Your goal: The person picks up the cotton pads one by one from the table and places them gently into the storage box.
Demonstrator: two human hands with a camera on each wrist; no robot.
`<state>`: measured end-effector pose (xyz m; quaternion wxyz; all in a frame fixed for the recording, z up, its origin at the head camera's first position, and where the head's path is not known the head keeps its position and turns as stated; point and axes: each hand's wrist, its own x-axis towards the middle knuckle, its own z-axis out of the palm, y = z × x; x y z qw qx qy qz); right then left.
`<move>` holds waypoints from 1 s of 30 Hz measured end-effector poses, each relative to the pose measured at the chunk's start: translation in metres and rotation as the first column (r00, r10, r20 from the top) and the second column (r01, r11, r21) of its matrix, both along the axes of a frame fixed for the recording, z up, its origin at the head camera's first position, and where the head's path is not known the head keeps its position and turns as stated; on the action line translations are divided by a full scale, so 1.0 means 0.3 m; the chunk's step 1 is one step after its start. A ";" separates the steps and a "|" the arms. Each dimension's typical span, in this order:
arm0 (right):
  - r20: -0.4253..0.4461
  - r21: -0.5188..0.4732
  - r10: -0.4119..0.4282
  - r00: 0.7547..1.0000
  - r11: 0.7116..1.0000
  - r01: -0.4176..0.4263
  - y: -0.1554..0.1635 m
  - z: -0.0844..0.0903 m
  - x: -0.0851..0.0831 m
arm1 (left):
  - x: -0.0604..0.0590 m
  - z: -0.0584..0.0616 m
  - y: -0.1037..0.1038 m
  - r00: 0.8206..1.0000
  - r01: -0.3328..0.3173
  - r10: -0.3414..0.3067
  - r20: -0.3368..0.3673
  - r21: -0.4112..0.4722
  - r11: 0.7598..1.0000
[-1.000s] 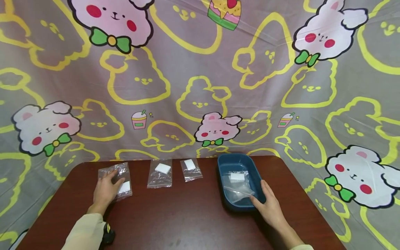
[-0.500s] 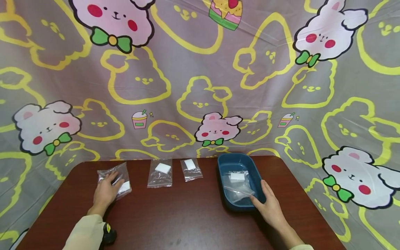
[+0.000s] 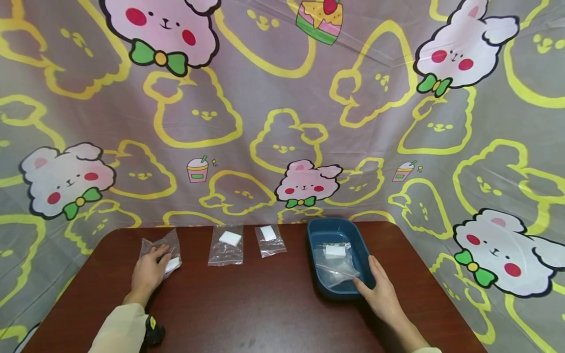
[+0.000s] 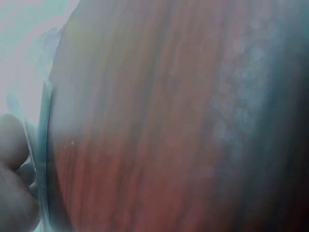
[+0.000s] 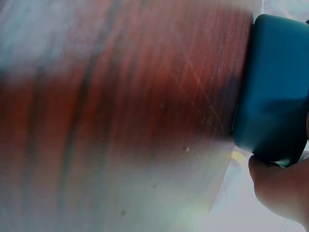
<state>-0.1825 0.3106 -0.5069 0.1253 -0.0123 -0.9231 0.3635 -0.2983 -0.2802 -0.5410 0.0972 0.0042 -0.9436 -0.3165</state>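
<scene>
At the table's left, my left hand pinches a clear zip bag with a white block inside; the bag is creased beneath the fingers. In the left wrist view, fingertips press against the edge of the clear plastic, which is blurred. My right hand grips the near right rim of a dark blue plastic tub, thumb at the near edge and fingers along the outer side. Inside the tub lies another zip bag with a white block.
Two more zip bags, a larger one and a smaller one, lie along the back of the brown table, each holding a white block. A cartoon-patterned curtain surrounds the back and sides.
The left bag has bunched up and its near side has drawn in under my left hand, with the block shifting slightly. My right hand and the tub stay in place.
</scene>
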 end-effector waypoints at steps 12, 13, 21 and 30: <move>0.020 -0.015 0.001 1.000 1.000 -0.001 0.002 -0.013 0.005 | 0.016 0.017 0.015 0.999 -0.035 0.035 -0.010 -0.008 0.999; 0.013 -0.016 0.001 1.000 1.000 -0.001 0.001 -0.013 0.005 | 0.016 0.019 0.017 0.999 -0.034 0.034 -0.015 -0.011 0.999; 0.006 -0.022 0.005 1.000 1.000 -0.005 0.005 -0.011 -0.004 | 0.013 0.029 0.031 0.995 -0.042 0.040 -0.092 -0.017 0.999; 0.005 -0.017 0.001 1.000 1.000 -0.001 0.005 -0.011 -0.007 | 0.013 0.039 0.037 0.996 -0.047 0.045 -0.080 -0.022 0.999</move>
